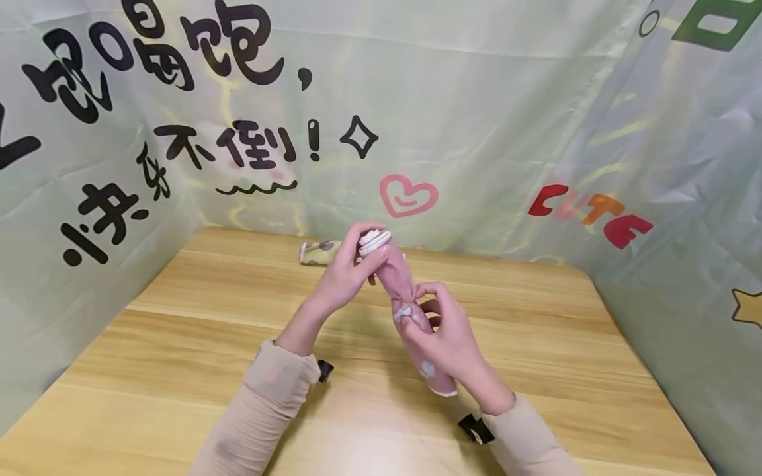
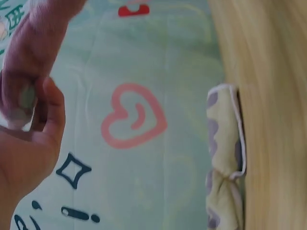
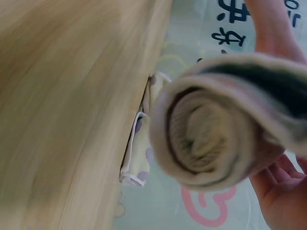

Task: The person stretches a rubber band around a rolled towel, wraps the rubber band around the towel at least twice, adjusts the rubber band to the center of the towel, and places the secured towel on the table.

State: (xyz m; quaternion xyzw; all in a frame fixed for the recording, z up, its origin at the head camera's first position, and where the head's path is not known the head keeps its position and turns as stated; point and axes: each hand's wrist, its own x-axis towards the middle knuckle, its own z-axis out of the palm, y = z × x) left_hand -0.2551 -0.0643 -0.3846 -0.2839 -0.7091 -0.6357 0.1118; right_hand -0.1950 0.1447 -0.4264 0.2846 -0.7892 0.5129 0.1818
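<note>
A pink rolled towel [image 1: 395,272] with pale patches and white edging is held slanting above the table between both hands. My left hand [image 1: 340,277] grips its upper end, thumb across the front near the layered white edge. Lower down, my right hand [image 1: 450,334] pinches the roll just below its middle, where the cloth is drawn in to a narrow waist. The lower end hangs free, pointing toward me. In the right wrist view the spiral end of the towel roll [image 3: 201,132] fills the centre, blurred.
A second rolled towel, yellow with purple-grey spots [image 2: 223,139], lies at the table's back edge, also narrowed at its middle. Printed cloth walls [image 1: 476,119] close in the wooden table [image 1: 214,317] behind and on both sides. A black clip-like piece [image 1: 476,428] sits at the right cuff.
</note>
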